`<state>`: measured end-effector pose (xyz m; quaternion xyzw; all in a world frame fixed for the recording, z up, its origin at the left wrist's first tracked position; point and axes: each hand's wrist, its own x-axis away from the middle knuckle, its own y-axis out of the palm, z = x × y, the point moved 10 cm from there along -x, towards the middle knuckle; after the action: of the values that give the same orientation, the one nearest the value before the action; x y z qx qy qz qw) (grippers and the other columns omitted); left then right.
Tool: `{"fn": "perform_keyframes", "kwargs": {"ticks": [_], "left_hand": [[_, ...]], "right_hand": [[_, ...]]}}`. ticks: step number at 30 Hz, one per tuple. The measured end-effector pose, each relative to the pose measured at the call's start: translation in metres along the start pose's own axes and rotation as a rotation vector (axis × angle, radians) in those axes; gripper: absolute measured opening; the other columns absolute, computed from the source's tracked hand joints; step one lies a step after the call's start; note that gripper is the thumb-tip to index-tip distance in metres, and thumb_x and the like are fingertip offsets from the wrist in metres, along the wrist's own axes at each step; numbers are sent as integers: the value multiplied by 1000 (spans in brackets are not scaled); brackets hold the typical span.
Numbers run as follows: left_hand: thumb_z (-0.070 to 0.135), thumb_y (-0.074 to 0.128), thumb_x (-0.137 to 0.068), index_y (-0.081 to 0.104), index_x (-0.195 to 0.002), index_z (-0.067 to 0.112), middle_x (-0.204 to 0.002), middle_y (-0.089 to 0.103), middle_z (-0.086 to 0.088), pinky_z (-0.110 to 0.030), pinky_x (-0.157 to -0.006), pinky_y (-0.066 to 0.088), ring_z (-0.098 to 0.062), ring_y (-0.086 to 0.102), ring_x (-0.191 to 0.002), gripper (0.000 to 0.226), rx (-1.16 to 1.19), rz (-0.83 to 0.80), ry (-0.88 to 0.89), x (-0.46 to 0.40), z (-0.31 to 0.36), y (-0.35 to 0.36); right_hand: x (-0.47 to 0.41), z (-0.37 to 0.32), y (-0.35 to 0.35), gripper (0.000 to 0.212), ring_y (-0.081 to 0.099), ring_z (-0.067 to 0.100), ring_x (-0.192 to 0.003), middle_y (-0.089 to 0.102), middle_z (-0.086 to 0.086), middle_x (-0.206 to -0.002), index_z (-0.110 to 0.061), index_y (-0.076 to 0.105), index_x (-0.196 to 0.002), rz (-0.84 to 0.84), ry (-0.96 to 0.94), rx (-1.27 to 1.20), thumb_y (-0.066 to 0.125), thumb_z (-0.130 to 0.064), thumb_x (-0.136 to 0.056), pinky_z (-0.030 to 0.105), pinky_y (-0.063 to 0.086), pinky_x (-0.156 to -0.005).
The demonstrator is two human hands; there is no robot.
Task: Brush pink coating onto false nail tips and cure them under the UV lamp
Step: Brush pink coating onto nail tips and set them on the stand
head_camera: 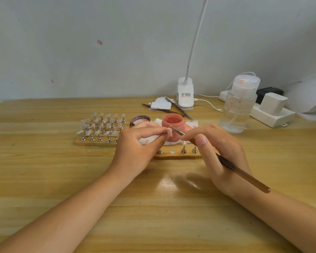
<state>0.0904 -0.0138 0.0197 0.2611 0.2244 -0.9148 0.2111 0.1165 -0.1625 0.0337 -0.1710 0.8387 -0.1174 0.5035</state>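
At frame centre I see my left hand [135,143] pinching a pink nail tip [170,133] before the jar [172,125]; my right hand [217,147] grips the brush [241,173], its bristles touching the tip.

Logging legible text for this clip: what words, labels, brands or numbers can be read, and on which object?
Clip base of the white desk lamp: a dark two-line printed label, too small and blurred to read.
Pink jar, clear pump bottle, white power strip with its charger, brush: no text visible.
Nothing in the frame can be quoted.
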Motion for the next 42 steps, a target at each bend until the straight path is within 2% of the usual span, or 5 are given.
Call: {"fn": "perform_keyframes", "kwargs": {"ticks": [6,21,26,30,42], "left_hand": [[9,70,-76,68,-80,31,-84,66,9,-1,-78,36,10,56,-86,23,-24,17,-14,0,0,-1],[2,69,-76,69,-89,23,-82,64,7,-6,-76,41,0,58,-81,25,-37,15,-64,2,-5,0],[3,69,-76,69,-82,30,-81,64,9,-6,-74,41,1,58,-80,28,-48,-5,-31,1,-1,1],[2,69,-76,71,-86,23,-82,65,8,-6,-75,41,2,58,-80,23,-44,-8,-47,1,-4,1],[5,69,-76,68,-80,31,-80,66,12,-6,-75,41,4,59,-80,26,-56,-11,-5,1,1,2]], "right_hand": [[1,0,-1,58,58,15,-69,64,-1,-70,-9,70,-75,10,5,-35,27,-41,-98,39,44,-60],[1,3,-2,60,50,1,-64,54,-20,-67,-11,70,-70,15,25,-14,27,-42,-98,27,37,-61],[1,0,-1,54,59,14,-71,65,-4,-70,-12,71,-81,20,9,20,28,-40,-97,40,45,-62],[2,3,-3,60,50,-1,-66,55,-20,-67,-12,70,-70,18,26,-13,26,-42,-98,28,36,-63],[1,3,-2,50,59,17,-72,65,-2,-71,-10,70,-80,18,19,-9,31,-36,-97,40,45,-61]]}}
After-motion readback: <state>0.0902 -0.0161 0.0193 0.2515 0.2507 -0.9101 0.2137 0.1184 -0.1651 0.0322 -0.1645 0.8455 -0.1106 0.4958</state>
